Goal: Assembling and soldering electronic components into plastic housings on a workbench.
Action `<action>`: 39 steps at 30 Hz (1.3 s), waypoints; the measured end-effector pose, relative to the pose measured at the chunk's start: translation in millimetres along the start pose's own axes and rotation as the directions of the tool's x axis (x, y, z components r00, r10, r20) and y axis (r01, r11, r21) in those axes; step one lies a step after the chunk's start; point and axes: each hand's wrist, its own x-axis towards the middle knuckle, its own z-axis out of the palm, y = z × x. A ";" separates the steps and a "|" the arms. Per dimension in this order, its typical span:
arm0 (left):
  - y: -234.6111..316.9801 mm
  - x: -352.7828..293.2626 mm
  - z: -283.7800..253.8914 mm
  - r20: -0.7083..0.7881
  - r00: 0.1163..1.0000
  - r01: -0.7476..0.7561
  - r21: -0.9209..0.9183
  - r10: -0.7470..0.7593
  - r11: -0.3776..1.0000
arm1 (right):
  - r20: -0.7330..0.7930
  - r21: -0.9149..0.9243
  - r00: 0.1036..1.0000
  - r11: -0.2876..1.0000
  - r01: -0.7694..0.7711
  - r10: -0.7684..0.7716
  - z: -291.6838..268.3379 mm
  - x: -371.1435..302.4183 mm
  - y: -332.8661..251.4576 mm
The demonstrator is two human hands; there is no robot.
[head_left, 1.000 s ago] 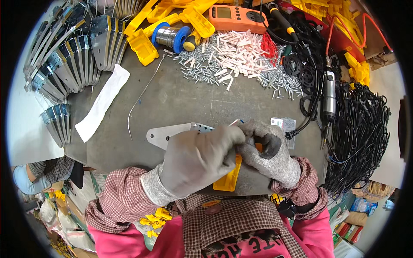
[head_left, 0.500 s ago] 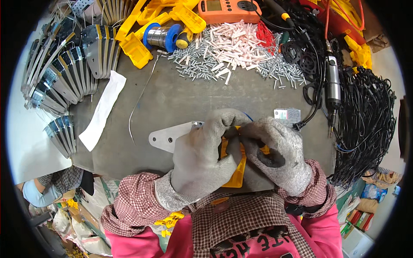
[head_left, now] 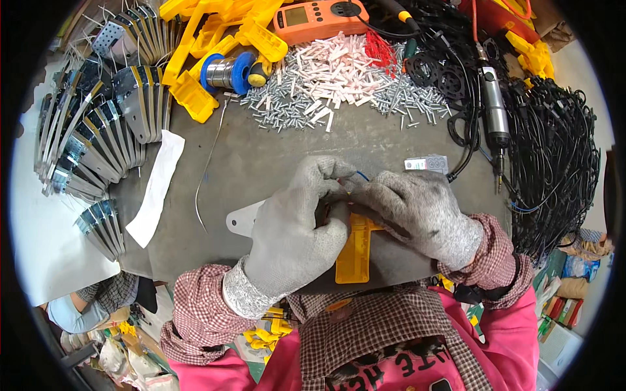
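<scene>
Both my hands wear grey knit gloves and meet over the near middle of the bench. My left hand (head_left: pixel 297 228) is closed, thumb and fingers pressed together at the tips. Opposite it, my right hand (head_left: pixel 417 205) is closed too, its fingertips close to the left ones. A short bit of thin blue wire (head_left: pixel 362 176) shows between them; what each hand pinches is hidden by the gloves. Below the fingers lies a long yellow plastic housing (head_left: pixel 354 251) with its hollow side up. A grey metal plate (head_left: pixel 242 219) with a hole sticks out beyond my left hand.
Screws (head_left: pixel 274 104) and pale sleeves (head_left: pixel 339 65) lie heaped at the back, near an orange meter (head_left: pixel 319 19) and a solder spool (head_left: pixel 227 73). Metal plates (head_left: pixel 98 143) stand bundled left, by a white strip (head_left: pixel 156 189). A power screwdriver (head_left: pixel 495 107) hangs beside black cables (head_left: pixel 554 169) right.
The whole view has shifted somewhat. My hands stay together with fingers pinched, and the right hand has turned flatter. More of the yellow housing shows beneath them; less of the metal plate shows.
</scene>
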 end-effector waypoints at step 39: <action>-23.7 38.5 -48.0 0.161 0.926 -0.355 0.067 0.341 0.932 | -0.091 0.951 0.754 0.282 -0.128 0.650 -39.9 75.8 96.7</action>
